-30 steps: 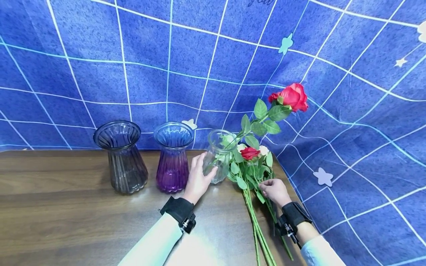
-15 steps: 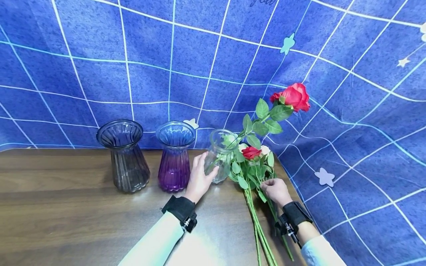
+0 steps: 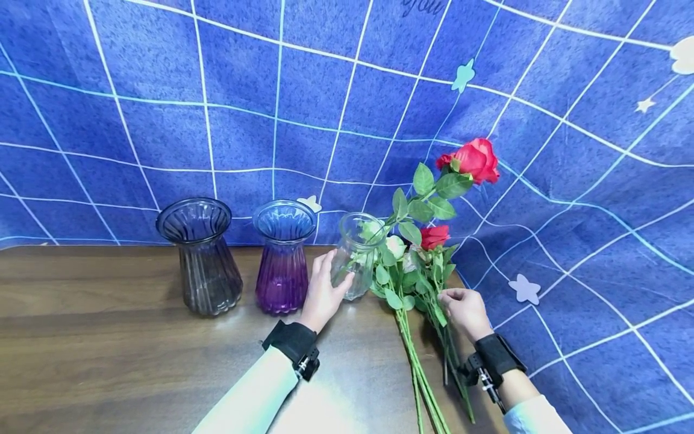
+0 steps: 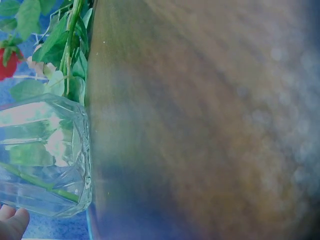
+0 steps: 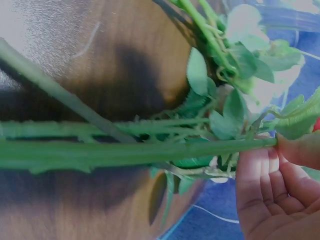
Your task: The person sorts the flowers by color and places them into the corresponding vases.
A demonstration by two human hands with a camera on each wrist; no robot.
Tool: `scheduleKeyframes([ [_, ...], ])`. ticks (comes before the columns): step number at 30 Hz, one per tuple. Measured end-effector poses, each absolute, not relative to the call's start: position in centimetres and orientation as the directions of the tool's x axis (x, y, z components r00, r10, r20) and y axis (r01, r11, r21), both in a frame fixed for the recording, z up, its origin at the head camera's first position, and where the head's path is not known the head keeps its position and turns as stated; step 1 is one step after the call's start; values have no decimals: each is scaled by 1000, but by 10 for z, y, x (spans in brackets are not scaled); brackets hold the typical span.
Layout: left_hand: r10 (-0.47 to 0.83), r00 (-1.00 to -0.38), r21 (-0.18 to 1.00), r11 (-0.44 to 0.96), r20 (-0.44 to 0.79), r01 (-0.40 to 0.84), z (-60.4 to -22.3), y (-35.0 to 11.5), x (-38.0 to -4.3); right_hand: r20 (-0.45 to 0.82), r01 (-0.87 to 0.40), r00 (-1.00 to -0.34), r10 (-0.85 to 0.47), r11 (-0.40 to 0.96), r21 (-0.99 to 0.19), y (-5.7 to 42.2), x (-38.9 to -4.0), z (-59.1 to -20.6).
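Note:
In the head view my left hand [image 3: 322, 292] holds the clear glass vase [image 3: 355, 278] round its left side, thumb at the front. A tall red rose [image 3: 477, 160] leans rightward out of the vase; its green stem [image 4: 62, 194] shows through the glass in the left wrist view. My right hand [image 3: 465, 312] pinches the green stem [image 5: 150, 154] of a second red rose [image 3: 435, 237] between thumb and fingers, just below its leaves. This rose lies low among several stems, and its lower stem slants toward the front edge of the view.
Left of the clear vase stand a blue-purple vase [image 3: 282, 277] and a dark grey vase [image 3: 208, 274]. White roses [image 3: 396, 246] with long green stems [image 3: 414, 361] lie on the wooden table [image 3: 108, 349] between my hands. A blue cloth [image 3: 244, 132] hangs behind.
My right hand has moved to the right, bringing the lower red rose rightward, away from the white roses. The left hand stays on the clear vase.

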State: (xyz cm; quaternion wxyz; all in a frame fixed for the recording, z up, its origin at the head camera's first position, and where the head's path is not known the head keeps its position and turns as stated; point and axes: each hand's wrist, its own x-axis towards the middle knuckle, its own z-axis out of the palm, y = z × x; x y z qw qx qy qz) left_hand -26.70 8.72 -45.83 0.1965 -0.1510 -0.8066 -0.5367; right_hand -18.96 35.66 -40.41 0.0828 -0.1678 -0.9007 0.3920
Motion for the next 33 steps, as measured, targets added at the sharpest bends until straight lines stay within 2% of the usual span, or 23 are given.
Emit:
scheduleKeyframes([
  [10,30,-873,801,383,486,459,-461,87,-266,132,198,-869,476,579,-791,367,-179,-382],
  [15,25,-872,799,387,490,460,-461,87,-266,148,136,-824,547,446,-885,365,-172,-368],
  [23,17,-872,799,392,489,455,-463,87,-266,198,-18,-735,649,273,-962,352,-160,-335],
  [29,17,-876,803,394,481,448,-462,86,-265,241,-188,-715,656,152,-970,336,-152,-303],
  [33,22,-877,802,393,480,449,-460,86,-265,289,-275,-706,646,126,-953,323,-147,-285],
])
